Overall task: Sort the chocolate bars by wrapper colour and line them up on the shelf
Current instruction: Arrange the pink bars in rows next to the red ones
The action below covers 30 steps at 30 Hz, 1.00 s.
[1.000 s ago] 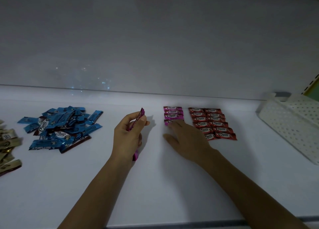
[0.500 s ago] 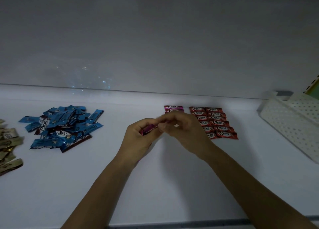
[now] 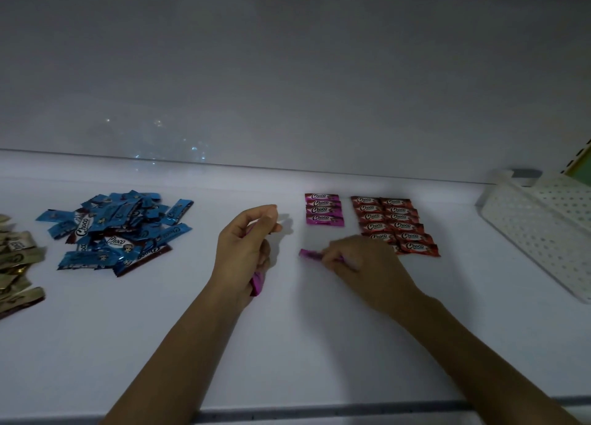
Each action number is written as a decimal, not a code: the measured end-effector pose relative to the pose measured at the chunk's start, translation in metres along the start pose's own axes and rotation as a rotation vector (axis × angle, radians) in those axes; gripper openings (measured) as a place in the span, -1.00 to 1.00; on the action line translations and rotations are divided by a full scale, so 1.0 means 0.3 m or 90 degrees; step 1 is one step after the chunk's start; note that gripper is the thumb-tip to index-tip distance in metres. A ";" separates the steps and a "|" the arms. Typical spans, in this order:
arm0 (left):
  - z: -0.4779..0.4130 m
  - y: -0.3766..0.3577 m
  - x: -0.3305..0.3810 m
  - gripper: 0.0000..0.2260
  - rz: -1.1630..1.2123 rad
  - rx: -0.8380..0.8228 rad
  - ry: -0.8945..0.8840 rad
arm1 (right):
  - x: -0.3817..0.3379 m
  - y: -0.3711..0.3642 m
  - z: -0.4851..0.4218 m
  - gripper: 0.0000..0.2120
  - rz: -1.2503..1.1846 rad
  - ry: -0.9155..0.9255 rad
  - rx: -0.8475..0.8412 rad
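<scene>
On the white shelf [image 3: 287,344], a short column of pink bars [image 3: 323,209] lies next to two neat columns of red bars [image 3: 394,223]. My right hand [image 3: 361,264] pinches a single pink bar [image 3: 309,253] just below the pink column and low over the shelf. My left hand [image 3: 246,248] grips more pink bars [image 3: 256,282], whose ends stick out under the palm. At the left is a loose heap of blue bars [image 3: 112,229], and gold bars [image 3: 16,264] lie at the left edge.
A white perforated basket [image 3: 540,229] stands at the right end of the shelf. The back wall rises just behind the bars. The shelf's front edge [image 3: 319,408] runs along the bottom.
My right hand took one pink bar from my left hand and carried it right and down, below the pink column. My left hand stayed in place with its remaining bars.
</scene>
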<state>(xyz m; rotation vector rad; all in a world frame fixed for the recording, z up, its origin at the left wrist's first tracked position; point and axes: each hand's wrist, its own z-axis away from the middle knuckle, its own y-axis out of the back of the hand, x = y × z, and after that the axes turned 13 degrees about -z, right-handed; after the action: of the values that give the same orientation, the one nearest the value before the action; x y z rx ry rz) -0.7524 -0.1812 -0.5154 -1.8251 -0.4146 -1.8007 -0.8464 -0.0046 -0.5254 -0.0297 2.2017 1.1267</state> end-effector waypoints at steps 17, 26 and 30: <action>0.001 -0.006 -0.008 -0.89 -0.016 -0.001 -0.018 | -0.044 -0.001 0.028 -0.74 0.160 -0.006 -0.081; 0.000 -0.005 -0.008 -0.89 -0.013 0.000 -0.016 | -0.060 0.020 0.020 -0.72 0.050 0.001 -0.098; -0.001 -0.005 -0.010 -0.89 -0.018 -0.001 -0.018 | -0.033 -0.005 0.029 -0.67 0.187 0.039 -0.144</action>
<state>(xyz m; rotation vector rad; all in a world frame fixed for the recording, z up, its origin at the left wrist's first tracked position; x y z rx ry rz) -0.7535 -0.1797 -0.5181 -1.8555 -0.4522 -1.7968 -0.8335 -0.0019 -0.5246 0.1701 2.1695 1.5519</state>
